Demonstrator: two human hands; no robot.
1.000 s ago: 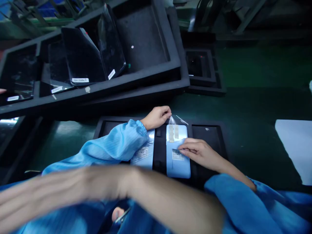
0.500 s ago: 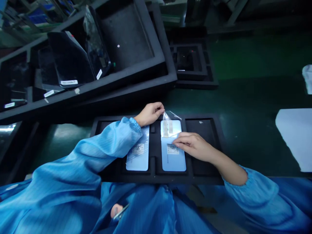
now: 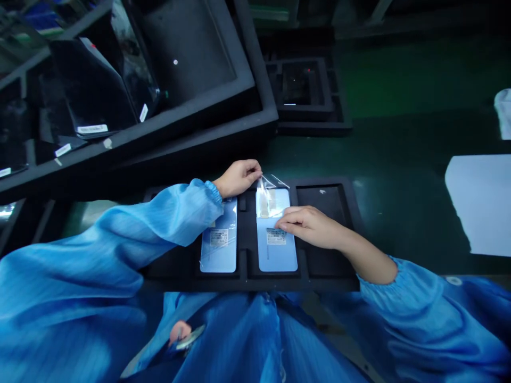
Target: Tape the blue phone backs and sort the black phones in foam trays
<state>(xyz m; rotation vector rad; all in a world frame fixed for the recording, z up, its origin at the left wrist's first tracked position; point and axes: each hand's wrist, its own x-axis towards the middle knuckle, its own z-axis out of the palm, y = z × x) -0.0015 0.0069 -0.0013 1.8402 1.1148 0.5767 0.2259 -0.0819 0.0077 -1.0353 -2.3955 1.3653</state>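
A black foam tray [image 3: 247, 276] lies in front of me with several slots. Two slots hold pale blue panels, one at the left [image 3: 219, 250] and one in the middle [image 3: 279, 255]. My left hand [image 3: 235, 178] pinches the corner of a clear film [image 3: 268, 183] lifted off the top of the middle panel. My right hand [image 3: 309, 226] rests flat on that panel beside its white label [image 3: 276, 236], fingers stretched out and pressing it down. The right slot [image 3: 324, 198] of the tray shows only black foam.
A large tilted black foam tray [image 3: 191, 114] with dark glossy panels [image 3: 96, 90] stands at the upper left. A smaller black tray stack [image 3: 307, 96] sits behind on the green mat [image 3: 399, 149]. A white sheet [image 3: 481, 205] lies at the right.
A bare forearm that crossed the foreground a second ago is gone. The view has shifted, and my left hand has drawn the film slightly back toward the left.
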